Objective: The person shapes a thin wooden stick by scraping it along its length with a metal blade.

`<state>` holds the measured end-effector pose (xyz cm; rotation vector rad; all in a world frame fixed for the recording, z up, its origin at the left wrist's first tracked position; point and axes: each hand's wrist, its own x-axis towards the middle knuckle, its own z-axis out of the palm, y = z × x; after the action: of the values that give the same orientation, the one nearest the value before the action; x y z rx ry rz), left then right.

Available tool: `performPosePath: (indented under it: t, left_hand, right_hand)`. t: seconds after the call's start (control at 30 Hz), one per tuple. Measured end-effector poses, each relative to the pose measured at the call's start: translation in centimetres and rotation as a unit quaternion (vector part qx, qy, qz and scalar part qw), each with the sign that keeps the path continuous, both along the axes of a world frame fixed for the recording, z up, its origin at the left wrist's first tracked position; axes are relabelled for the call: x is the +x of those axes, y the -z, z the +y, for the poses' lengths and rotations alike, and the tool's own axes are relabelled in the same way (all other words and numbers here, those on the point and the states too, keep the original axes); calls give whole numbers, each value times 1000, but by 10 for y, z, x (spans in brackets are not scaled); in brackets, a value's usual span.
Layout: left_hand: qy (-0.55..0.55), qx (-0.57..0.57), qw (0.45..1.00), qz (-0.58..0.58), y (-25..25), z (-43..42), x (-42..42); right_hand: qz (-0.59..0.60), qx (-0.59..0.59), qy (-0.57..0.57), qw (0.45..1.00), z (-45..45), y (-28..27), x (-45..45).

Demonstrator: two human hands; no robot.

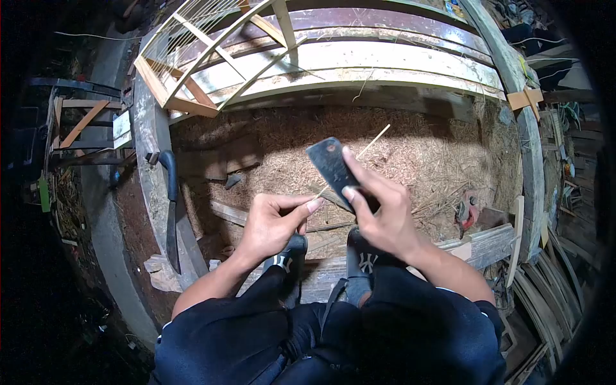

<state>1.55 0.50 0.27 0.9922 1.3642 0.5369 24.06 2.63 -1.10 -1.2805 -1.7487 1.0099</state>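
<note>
My left hand (273, 228) is closed, pinching the near end of a thin pale wooden stick (374, 142) between thumb and fingertips. The stick slants up to the right, and its middle is hidden behind a dark flat metal plate (332, 165). That plate is roughly rectangular, with a round hole near its far end. My right hand (388, 208) grips it by its right edge, thumb on top. Whether the plate touches the stick cannot be made out. Both hands are held in front of my knees, above a floor of wood shavings (423, 154).
At the upper left, a slatted wooden frame (212, 48) leans over pale planks (398, 61). A knife with a dark blue handle (169, 176) lies along the left beam (151, 199). To the right are a red-handled tool (471, 212) and stacked wood strips (545, 301).
</note>
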Motion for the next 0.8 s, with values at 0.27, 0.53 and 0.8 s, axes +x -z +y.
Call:
performPosePath:
  t: [0.27, 0.53, 0.8]
  left_hand:
    - [-5, 2, 1000, -11, 0, 1, 2]
    - [20, -14, 999, -31, -2, -1, 1]
    - [52, -4, 999, -12, -3, 2, 2]
  right_hand:
    - [13, 14, -28, 999, -5, -1, -7]
    - [-14, -18, 45, 999, 8, -1, 0]
    - [-4, 30, 34, 999, 8, 8, 3]
